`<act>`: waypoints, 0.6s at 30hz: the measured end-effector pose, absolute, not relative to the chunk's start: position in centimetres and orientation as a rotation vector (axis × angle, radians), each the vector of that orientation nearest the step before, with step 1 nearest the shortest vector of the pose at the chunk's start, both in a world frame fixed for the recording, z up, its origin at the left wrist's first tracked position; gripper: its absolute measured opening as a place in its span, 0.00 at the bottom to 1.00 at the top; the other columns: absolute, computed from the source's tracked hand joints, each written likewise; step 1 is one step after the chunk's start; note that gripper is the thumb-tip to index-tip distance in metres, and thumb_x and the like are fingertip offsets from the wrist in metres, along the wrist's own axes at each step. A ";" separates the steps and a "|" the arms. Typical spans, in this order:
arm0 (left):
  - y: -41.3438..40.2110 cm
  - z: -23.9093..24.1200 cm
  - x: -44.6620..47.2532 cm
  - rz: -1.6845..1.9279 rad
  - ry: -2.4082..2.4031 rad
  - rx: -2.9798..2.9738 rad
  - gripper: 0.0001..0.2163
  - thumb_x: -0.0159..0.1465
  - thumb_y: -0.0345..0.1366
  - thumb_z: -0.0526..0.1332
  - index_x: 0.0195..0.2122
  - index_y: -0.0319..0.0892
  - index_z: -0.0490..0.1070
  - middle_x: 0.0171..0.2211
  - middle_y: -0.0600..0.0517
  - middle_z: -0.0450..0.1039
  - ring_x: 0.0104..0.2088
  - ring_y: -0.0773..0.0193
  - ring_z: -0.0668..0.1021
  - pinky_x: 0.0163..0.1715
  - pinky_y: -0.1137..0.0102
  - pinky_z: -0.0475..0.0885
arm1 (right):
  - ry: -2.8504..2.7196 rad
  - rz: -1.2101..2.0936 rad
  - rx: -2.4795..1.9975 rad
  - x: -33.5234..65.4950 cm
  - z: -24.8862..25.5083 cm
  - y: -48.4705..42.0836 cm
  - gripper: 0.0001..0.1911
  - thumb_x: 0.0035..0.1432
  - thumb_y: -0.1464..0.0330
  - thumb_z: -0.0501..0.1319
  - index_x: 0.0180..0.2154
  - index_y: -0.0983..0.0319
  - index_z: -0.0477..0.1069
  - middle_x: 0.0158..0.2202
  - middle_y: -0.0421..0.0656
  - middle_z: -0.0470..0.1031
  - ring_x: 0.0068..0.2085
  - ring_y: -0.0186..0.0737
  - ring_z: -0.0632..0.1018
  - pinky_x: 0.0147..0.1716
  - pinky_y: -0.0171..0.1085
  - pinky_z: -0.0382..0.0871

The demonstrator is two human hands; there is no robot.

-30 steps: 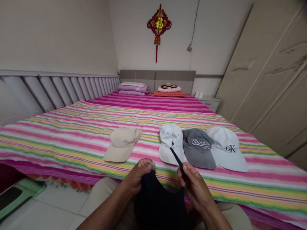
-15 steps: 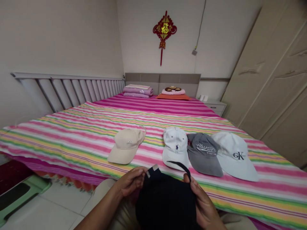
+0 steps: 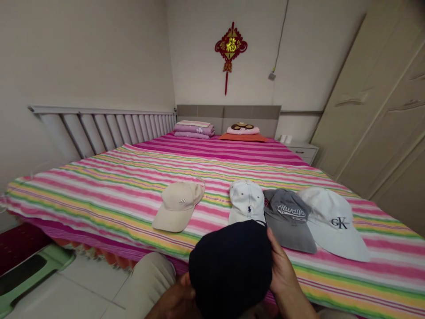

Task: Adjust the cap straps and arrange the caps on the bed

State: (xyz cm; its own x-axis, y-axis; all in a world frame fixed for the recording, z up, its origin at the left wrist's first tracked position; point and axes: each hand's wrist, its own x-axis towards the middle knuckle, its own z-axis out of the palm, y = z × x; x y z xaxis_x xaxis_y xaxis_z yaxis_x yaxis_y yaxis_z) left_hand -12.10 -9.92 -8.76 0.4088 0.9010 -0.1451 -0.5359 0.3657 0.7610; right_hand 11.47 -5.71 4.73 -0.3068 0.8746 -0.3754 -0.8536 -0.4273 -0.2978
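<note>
A black cap (image 3: 232, 266) is held up in front of my lap, its rounded crown facing me and its strap mostly hidden behind. My left hand (image 3: 177, 297) grips its lower left side, with the fingertips partly out of sight. On the cap's right edge, my right hand (image 3: 282, 272) is closed, thumb up along the side. Just beyond lies a white cap (image 3: 246, 199) with a small dark rider emblem, its brim partly covered by the black cap. A grey cap (image 3: 288, 217) with white lettering touches it, overlapping a white cap (image 3: 335, 221) marked CK. Farther left rests a beige cap (image 3: 179, 206).
The caps lie on a bed with a striped sheet (image 3: 109, 186). Folded purple bedding (image 3: 194, 129) and a pink and orange pile (image 3: 243, 133) sit by the headboard (image 3: 252, 116). A green stool (image 3: 36, 274) stands on the floor at lower left.
My left hand has moved down from the strap end to the cap's lower left side. The black cap has tipped so that its crown faces me and the open strap is mostly hidden.
</note>
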 end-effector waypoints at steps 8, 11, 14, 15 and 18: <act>-1.3 3.3 -18.5 1.509 0.519 0.656 0.22 0.48 0.23 0.62 0.44 0.45 0.70 0.35 0.50 0.77 0.39 0.57 0.77 0.44 0.67 0.69 | -0.410 1.916 -0.559 12.7 0.5 -6.1 0.21 0.44 0.59 0.65 0.40 0.62 0.72 0.45 0.48 0.74 0.40 0.40 0.76 0.37 0.37 0.69; 1.9 6.8 -20.1 1.745 0.565 0.512 0.19 0.55 0.20 0.54 0.46 0.43 0.68 0.35 0.50 0.77 0.33 0.65 0.78 0.41 0.72 0.71 | -0.370 1.897 -0.622 12.7 -1.2 -6.5 0.19 0.42 0.60 0.67 0.38 0.61 0.73 0.43 0.47 0.76 0.37 0.38 0.77 0.37 0.37 0.69; 3.8 7.2 -21.4 1.774 0.761 0.293 0.16 0.59 0.21 0.50 0.46 0.38 0.67 0.29 0.49 0.77 0.28 0.68 0.78 0.34 0.75 0.73 | -0.295 1.877 -0.690 13.1 -2.6 -6.6 0.20 0.38 0.61 0.69 0.36 0.61 0.73 0.39 0.46 0.77 0.36 0.38 0.77 0.36 0.35 0.69; 4.1 6.6 -21.8 1.748 0.817 0.248 0.16 0.59 0.21 0.49 0.46 0.35 0.67 0.27 0.49 0.76 0.26 0.68 0.78 0.31 0.76 0.74 | -0.272 1.877 -0.720 13.3 -3.0 -6.6 0.20 0.37 0.61 0.69 0.35 0.61 0.74 0.38 0.45 0.78 0.36 0.38 0.77 0.35 0.34 0.69; 4.2 4.0 -22.8 1.659 0.973 0.144 0.17 0.58 0.18 0.48 0.47 0.29 0.64 0.20 0.50 0.73 0.18 0.67 0.75 0.21 0.76 0.73 | -0.253 1.878 -0.792 14.1 -3.7 -6.6 0.19 0.38 0.62 0.69 0.34 0.62 0.73 0.38 0.46 0.78 0.36 0.38 0.78 0.33 0.33 0.70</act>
